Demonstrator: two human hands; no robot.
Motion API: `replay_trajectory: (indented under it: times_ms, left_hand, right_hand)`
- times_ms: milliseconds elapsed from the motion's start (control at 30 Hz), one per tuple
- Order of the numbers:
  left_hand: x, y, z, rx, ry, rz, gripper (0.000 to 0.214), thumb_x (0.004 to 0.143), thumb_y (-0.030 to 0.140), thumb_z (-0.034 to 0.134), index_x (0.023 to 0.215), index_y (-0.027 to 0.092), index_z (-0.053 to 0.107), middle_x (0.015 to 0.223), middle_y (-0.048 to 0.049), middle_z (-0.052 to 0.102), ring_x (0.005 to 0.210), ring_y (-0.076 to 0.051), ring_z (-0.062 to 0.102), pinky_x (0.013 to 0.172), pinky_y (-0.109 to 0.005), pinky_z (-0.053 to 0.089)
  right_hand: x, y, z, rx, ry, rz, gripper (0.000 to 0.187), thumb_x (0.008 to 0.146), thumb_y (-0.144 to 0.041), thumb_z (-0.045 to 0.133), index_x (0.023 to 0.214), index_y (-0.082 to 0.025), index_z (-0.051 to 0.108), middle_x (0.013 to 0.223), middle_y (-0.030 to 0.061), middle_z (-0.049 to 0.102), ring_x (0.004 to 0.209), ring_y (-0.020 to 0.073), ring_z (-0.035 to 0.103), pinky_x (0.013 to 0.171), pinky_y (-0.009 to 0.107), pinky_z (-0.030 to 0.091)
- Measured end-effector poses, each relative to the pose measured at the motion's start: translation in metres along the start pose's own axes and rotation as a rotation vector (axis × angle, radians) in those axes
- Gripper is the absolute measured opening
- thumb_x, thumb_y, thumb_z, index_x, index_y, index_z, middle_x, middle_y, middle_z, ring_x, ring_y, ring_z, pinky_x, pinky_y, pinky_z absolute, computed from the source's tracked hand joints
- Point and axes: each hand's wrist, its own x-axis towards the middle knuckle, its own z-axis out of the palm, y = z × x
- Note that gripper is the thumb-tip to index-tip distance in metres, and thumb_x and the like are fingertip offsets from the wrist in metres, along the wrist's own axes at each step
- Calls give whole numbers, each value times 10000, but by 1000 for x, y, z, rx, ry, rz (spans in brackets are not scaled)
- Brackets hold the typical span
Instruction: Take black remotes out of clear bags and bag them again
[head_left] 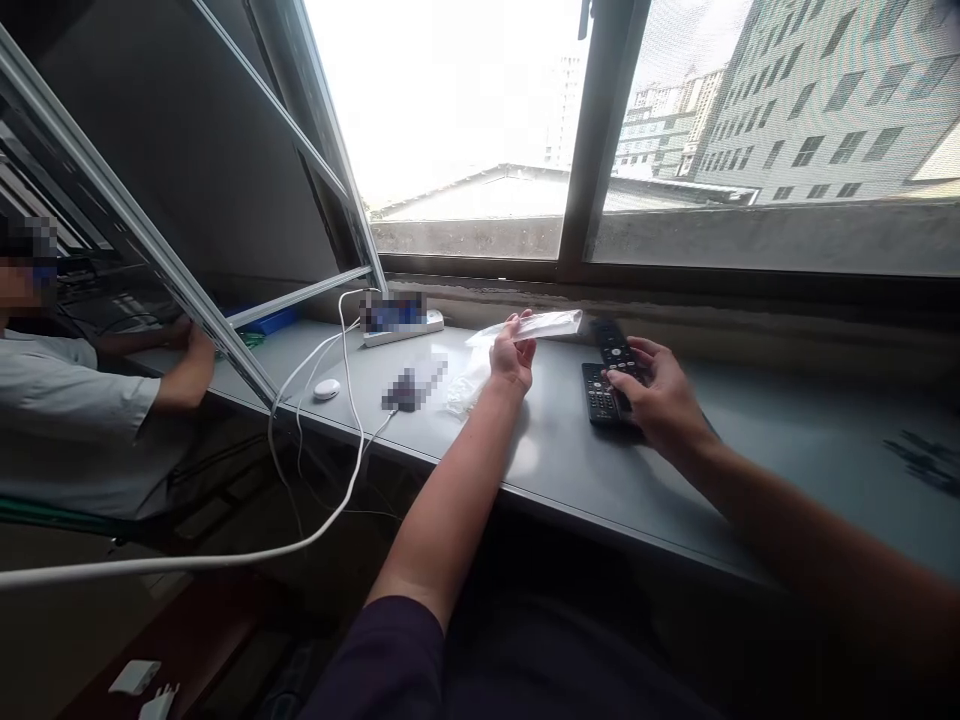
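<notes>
My left hand is closed on a clear plastic bag, which stretches out to the right from the fingers above the desk. More crumpled clear plastic lies on the desk just left of my wrist. In my right hand is a black remote control, gripped between thumb and fingers and tilted up. Beneath it other black remote controls lie on the desk; my hand partly covers them, and how many there are I cannot tell.
A white power strip stands by the window, with white cables looping over the desk's front edge. A white round object lies left of a blurred dark device. Dark thin items lie far right. Another person sits beyond a metal frame.
</notes>
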Motion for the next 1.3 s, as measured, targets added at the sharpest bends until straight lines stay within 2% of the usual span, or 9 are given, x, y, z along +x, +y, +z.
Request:
replay_trajectory:
  times_ms: [100, 300, 367, 467, 600, 733, 1000, 1167, 1300]
  left_hand:
    - [0, -2, 0, 10, -3, -6, 218, 1045, 126, 728, 1252, 179, 777, 1239, -58, 872, 770, -87, 772, 597, -158, 586]
    - [3, -4, -2, 35, -8, -10, 249, 1044, 138, 731, 1284, 180, 785, 1239, -69, 870, 792, -95, 784, 613, -164, 583]
    - [4, -5, -2, 44, -4, -11, 253, 1039, 137, 741, 1284, 178, 783, 1235, -69, 871, 784, -92, 779, 613, -163, 582]
    - [4, -7, -2, 57, 4, -22, 250, 1033, 138, 754, 1278, 177, 782, 1224, -68, 872, 769, -90, 770, 611, -160, 582]
    - [4, -9, -2, 69, -2, -24, 240, 1025, 146, 763, 1261, 182, 789, 1219, -69, 872, 810, -105, 786, 628, -166, 589]
    - [6, -9, -3, 81, -10, -15, 178, 1039, 153, 738, 1205, 189, 792, 1235, -63, 868, 824, -101, 787, 639, -167, 589]
    - [6, -9, -2, 68, -6, -17, 182, 1036, 152, 743, 1208, 196, 781, 1191, -56, 873, 823, -103, 790, 651, -166, 599]
    - [4, -8, -1, 78, -6, -20, 197, 1034, 157, 751, 1223, 205, 778, 1235, -62, 870, 836, -106, 795, 643, -160, 593]
    - [5, -8, -2, 99, -8, -20, 179, 1044, 169, 737, 1213, 212, 776, 1303, -66, 859, 910, -121, 812, 664, -161, 593]
  right_hand:
    - [3, -7, 4, 271, 25, 118, 675, 812, -175, 915, 1414, -320, 645, 1123, 39, 821, 930, 222, 783, 757, 326, 702]
    - [-3, -24, 4, 380, -7, 195, 228, 850, -195, 921, 1012, -233, 765, 894, 27, 754, 697, 152, 664, 544, 234, 587]
    - [-5, -28, 2, 434, -66, 213, 161, 933, -320, 877, 1035, -233, 788, 917, 49, 758, 667, 161, 632, 483, 244, 530]
    - [-6, -30, 0, 493, -172, 255, 357, 1091, -551, 655, 1103, -232, 815, 921, 87, 755, 644, 191, 616, 469, 289, 517]
    - [-7, -33, 0, 533, -220, 309, 462, 1168, -500, 468, 1144, -210, 826, 910, 96, 716, 639, 198, 600, 482, 302, 521]
    - [-6, -35, 1, 558, -236, 350, 378, 1144, -412, 504, 1138, -202, 819, 900, 90, 695, 642, 193, 589, 478, 294, 527]
    - [-5, -43, 0, 700, -221, 480, 336, 1134, -432, 569, 1191, -181, 784, 907, 79, 672, 662, 179, 606, 481, 276, 580]
    - [-6, -46, 1, 742, -220, 580, 261, 1149, -417, 618, 1179, -198, 757, 784, 14, 571, 588, 137, 552, 400, 195, 513]
    - [-5, -47, 2, 676, -144, 619, 211, 1169, -353, 618, 1176, -198, 760, 880, 42, 701, 638, 128, 666, 478, 173, 605]
